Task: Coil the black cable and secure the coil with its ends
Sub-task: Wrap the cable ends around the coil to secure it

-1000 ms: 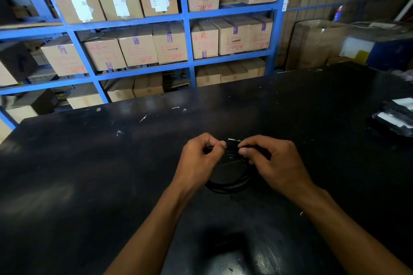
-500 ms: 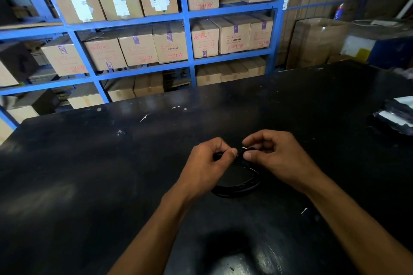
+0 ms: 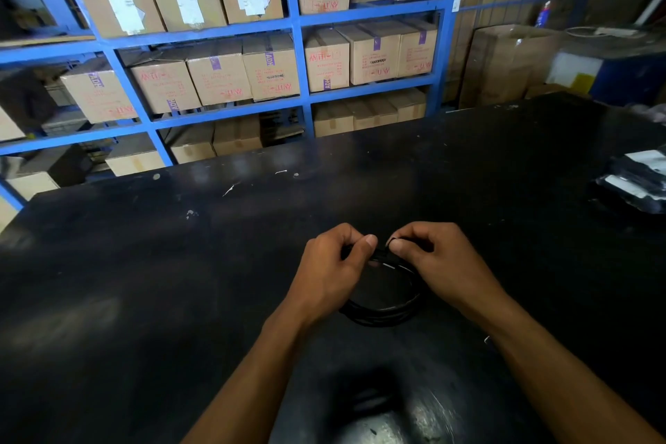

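Note:
The black cable (image 3: pixel 382 314) is wound into a small round coil that hangs between my hands just above the black table (image 3: pixel 144 281). My left hand (image 3: pixel 333 270) pinches the top of the coil with thumb and fingers. My right hand (image 3: pixel 438 259) pinches a cable end at the same spot, thumb tip almost touching my left thumb. The upper part of the coil and the cable ends are mostly hidden under my fingers. The lower arc of the coil shows below both palms.
A pile of black and white packets (image 3: pixel 638 184) lies at the table's right edge. Blue shelving (image 3: pixel 299 29) full of cardboard boxes stands behind the table's far edge. A large carton (image 3: pixel 504 61) sits on the floor at the right.
My hands drew together again at the top of the coil after my right hand had lifted slightly. The coil stays between them, shifted a little to the right.

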### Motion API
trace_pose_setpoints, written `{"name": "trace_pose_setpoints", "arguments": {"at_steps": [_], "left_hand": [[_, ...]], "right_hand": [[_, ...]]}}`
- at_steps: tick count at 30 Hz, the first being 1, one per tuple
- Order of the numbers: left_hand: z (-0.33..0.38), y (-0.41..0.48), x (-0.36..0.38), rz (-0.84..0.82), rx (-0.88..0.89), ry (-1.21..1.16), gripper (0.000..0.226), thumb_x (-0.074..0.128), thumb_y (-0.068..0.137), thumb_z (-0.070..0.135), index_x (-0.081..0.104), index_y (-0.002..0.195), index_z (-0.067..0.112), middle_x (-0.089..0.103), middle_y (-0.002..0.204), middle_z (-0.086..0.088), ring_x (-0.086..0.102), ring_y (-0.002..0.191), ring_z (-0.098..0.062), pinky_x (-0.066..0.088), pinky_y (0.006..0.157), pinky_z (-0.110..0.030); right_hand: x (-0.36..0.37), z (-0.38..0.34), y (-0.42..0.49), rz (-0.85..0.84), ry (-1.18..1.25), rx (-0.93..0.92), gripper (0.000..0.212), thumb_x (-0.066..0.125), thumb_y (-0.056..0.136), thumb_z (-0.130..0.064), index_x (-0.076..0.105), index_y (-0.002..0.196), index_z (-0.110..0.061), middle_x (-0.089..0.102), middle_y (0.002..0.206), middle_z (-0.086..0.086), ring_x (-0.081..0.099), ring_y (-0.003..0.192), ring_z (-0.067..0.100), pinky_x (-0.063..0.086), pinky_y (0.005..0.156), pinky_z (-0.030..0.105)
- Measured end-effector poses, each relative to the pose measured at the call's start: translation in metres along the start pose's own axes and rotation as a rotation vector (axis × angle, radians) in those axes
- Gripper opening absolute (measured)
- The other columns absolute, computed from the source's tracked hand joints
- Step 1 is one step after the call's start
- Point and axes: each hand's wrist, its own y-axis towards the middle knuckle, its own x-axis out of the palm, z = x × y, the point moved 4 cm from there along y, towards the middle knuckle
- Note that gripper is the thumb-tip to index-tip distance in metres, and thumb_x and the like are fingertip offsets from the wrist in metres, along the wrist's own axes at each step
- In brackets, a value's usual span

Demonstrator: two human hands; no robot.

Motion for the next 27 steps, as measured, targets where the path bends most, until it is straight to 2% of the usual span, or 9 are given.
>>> {"name": "trace_pose_setpoints", "arguments": {"at_steps": [5,9,12,15,17,20,23,25,27], "left_hand": [[-0.008,0.000,-0.004,-0.019,-0.021,0.005,0.023,0.061,0.090,0.044,0.062,0.070,0.033,0.063,0.061,0.020,0.052,0.053,0.004,0.040,0.052,-0.014],[-0.009,-0.002,0.003,0.039,-0.118,-0.108,0.039,0.054,0.093,0.051,0.059,0.069,0.021,0.064,0.059,0.009,0.050,0.050,-0.003,0.042,0.052,-0.026],[-0.013,-0.007,0.004,0.080,-0.215,-0.228,0.053,0.043,0.089,0.062,0.061,0.076,0.015,0.056,0.055,0.009,0.056,0.055,-0.008,0.047,0.053,-0.022],[-0.022,-0.018,0.018,0.080,-0.358,-0.501,0.057,0.039,0.094,0.057,0.065,0.089,0.008,0.052,0.053,0.007,0.058,0.052,-0.011,0.050,0.053,-0.022],[-0.025,-0.021,0.026,0.134,-0.406,-0.651,0.055,0.037,0.099,0.051,0.064,0.090,0.004,0.044,0.049,0.009,0.048,0.045,-0.009,0.050,0.050,-0.026],[-0.027,-0.019,0.022,0.172,-0.365,-0.470,0.056,0.036,0.095,0.058,0.055,0.081,0.007,0.040,0.050,0.010,0.038,0.042,-0.006,0.035,0.044,-0.026],[-0.026,-0.013,0.014,0.099,-0.255,-0.119,0.047,0.032,0.098,0.056,0.054,0.089,0.015,0.053,0.068,0.006,0.050,0.058,-0.009,0.042,0.055,-0.031],[-0.025,-0.009,0.016,0.048,-0.229,-0.063,0.041,0.033,0.099,0.055,0.050,0.093,0.018,0.053,0.072,0.004,0.049,0.061,-0.010,0.042,0.057,-0.034],[-0.021,-0.004,0.021,-0.018,-0.242,-0.165,0.035,0.036,0.100,0.050,0.048,0.091,0.018,0.051,0.069,0.005,0.047,0.054,-0.006,0.041,0.052,-0.031]], "right_hand": [[0.004,0.005,0.000,-0.132,0.062,0.058,0.009,0.069,0.087,-0.019,0.076,0.080,-0.017,0.076,0.078,0.003,0.072,0.079,0.020,0.057,0.078,0.044],[0.006,0.011,0.001,0.102,0.066,0.060,0.016,0.068,0.087,-0.020,0.075,0.074,-0.018,0.074,0.070,-0.001,0.070,0.071,0.015,0.056,0.072,0.042],[0.008,0.021,0.000,0.231,0.207,0.107,0.021,0.067,0.088,-0.016,0.074,0.068,-0.020,0.073,0.067,-0.001,0.067,0.065,0.012,0.057,0.069,0.041],[0.010,0.031,-0.003,0.336,0.353,0.137,0.028,0.069,0.087,-0.011,0.072,0.062,-0.024,0.072,0.066,-0.005,0.065,0.066,0.011,0.056,0.070,0.039],[0.017,0.036,-0.008,0.342,0.376,0.160,0.026,0.068,0.087,-0.011,0.072,0.064,-0.024,0.073,0.069,-0.003,0.065,0.069,0.012,0.056,0.072,0.038],[0.023,0.041,-0.014,0.247,0.348,0.158,0.019,0.068,0.086,-0.007,0.073,0.077,-0.023,0.073,0.078,-0.001,0.066,0.075,0.011,0.056,0.071,0.032],[0.016,0.036,-0.015,0.107,0.423,0.108,0.022,0.072,0.082,-0.005,0.074,0.093,-0.023,0.076,0.081,-0.001,0.070,0.074,0.004,0.051,0.062,0.013],[0.018,0.030,-0.016,-0.010,0.465,0.098,0.023,0.076,0.079,-0.008,0.074,0.098,-0.021,0.078,0.086,0.002,0.073,0.077,0.009,0.055,0.066,0.015],[0.020,0.028,-0.018,-0.013,0.508,0.099,0.027,0.076,0.078,-0.002,0.073,0.099,-0.019,0.079,0.083,0.006,0.073,0.072,0.014,0.058,0.067,0.021]]}}
